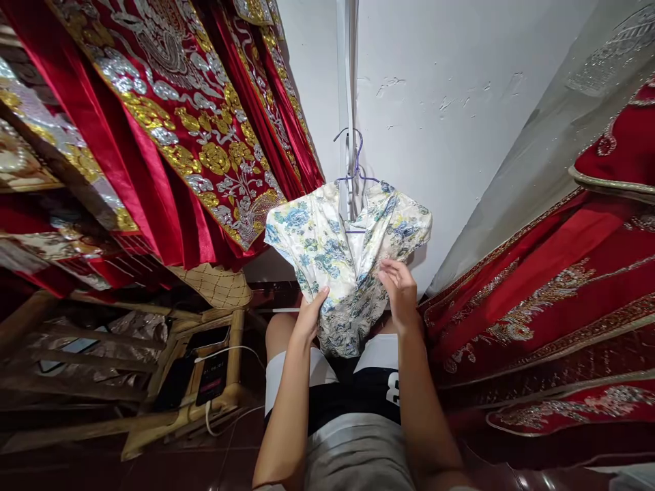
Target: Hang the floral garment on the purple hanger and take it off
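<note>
A short-sleeved, V-necked floral blouse or dress (325,252), white with blue and yellow flowers, hangs in front of me on a purple wire hanger (359,146). Its lower part is gathered and droops between my knees, so I cannot tell its full length. My left hand (310,315) grips the garment's left side, thumb on the front and fingers behind the cloth. At the right side of the chest, my right hand (400,290) rests against the fabric with its fingers loosely extended and slightly apart.
A white pole (346,82) stands against the wall (434,136), behind the hanger. Red embroidered drapes (205,136) hang at left, and red beaded garments (532,293) at right. Phones (212,378) with a white cable lie on a bamboo chair (233,341) at lower left.
</note>
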### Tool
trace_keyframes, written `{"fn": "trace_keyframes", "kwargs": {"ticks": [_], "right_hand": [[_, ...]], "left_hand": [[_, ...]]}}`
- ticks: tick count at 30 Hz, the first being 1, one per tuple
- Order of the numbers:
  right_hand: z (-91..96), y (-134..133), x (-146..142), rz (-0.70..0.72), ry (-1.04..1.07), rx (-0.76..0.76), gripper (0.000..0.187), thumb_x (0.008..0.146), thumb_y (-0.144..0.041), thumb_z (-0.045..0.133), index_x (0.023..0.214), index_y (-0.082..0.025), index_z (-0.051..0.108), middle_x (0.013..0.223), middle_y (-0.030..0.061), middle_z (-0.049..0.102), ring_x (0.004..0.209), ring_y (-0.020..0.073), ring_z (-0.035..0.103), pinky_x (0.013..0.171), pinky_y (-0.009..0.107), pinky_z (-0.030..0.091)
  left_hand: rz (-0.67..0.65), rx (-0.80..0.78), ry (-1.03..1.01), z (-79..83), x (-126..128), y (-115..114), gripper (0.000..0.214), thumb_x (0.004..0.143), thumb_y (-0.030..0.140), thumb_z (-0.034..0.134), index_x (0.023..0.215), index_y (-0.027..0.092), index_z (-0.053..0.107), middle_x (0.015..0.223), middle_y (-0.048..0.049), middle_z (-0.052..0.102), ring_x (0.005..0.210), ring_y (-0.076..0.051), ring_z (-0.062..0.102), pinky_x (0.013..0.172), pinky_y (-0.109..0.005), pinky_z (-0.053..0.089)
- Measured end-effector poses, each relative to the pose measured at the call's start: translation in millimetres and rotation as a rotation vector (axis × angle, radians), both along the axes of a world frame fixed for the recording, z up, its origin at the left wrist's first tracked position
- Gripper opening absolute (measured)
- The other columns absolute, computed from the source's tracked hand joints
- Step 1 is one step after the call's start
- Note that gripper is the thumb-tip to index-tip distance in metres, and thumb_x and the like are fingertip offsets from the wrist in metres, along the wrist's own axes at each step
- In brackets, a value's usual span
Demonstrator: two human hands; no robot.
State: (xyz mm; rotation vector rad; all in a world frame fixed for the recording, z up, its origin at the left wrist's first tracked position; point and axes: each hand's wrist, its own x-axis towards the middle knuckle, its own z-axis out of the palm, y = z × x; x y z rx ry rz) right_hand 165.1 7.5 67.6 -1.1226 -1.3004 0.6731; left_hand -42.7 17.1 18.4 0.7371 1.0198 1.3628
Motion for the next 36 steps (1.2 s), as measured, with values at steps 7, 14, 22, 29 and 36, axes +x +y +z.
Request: {"fn": "trace_keyframes", "kwargs": {"ticks": [7,14,22,29,36], "right_hand": [[-24.9,-6,-24,0.318,0.039,-0.225,0.044,0.097,-0.061,0.051,0.074,-0.023,0.058,0.067,0.0006,0.059,0.069,0.0199,0.057,0.071,0.032,0.046],[-17.2,-9,-21,0.169,0.129,-0.217,0.030,0.087,-0.041,0.055,0.062,-0.025,0.057,0.057,-0.0009,0.051,0.060,0.0185,0.048,0.060,0.031,0.039],[-6.8,-14,-37,0.274,0.163,-0.283,0.021,0.079,-0.034,0.055,0.063,-0.022,0.060,0.051,-0.0027,0.053,0.049,0.0138,0.046,0.052,0.027,0.036],[57.8,67,-21,0.094,0.375,-0.322,0.019,0.083,-0.025,0.062,0.067,-0.017,0.064,0.044,-0.0053,0.049,0.037,0.0059,0.033,0.038,0.021,0.019],[133.1,119,-29,0.072,0.443,-0.169,0.030,0.095,-0.015,0.053,0.067,-0.016,0.062,0.042,-0.0054,0.047,0.034,0.0043,0.029,0.033,0.018,0.017]], "left_hand": [[-0.036,0.035,0.049,6.6,7,-6,0.058,0.074,0.041,0.087,0.127,0.028,0.069,0.138,-0.0089,0.069,0.139,-0.032,0.057,0.119,-0.044,0.047],[0.199,0.171,0.384,4.9,24,-12,0.081,0.079,0.042,0.080,0.148,0.024,0.043,0.160,-0.0167,0.044,0.151,-0.033,0.040,0.126,-0.047,0.031],[0.079,0.537,0.733,-8.3,64,-16,0.025,0.092,0.032,0.059,0.115,0.026,0.063,0.114,-0.0125,0.068,0.115,-0.031,0.063,0.105,-0.042,0.045],[-0.030,0.549,0.938,-41.0,65,12,0.020,0.099,0.026,0.044,0.088,0.023,0.061,0.086,-0.0082,0.065,0.079,-0.023,0.061,0.077,-0.033,0.046],[-0.132,0.576,1.007,-50.4,57,26,0.014,0.095,0.019,0.052,0.083,0.019,0.061,0.081,-0.0044,0.065,0.075,-0.018,0.060,0.073,-0.028,0.045]]}}
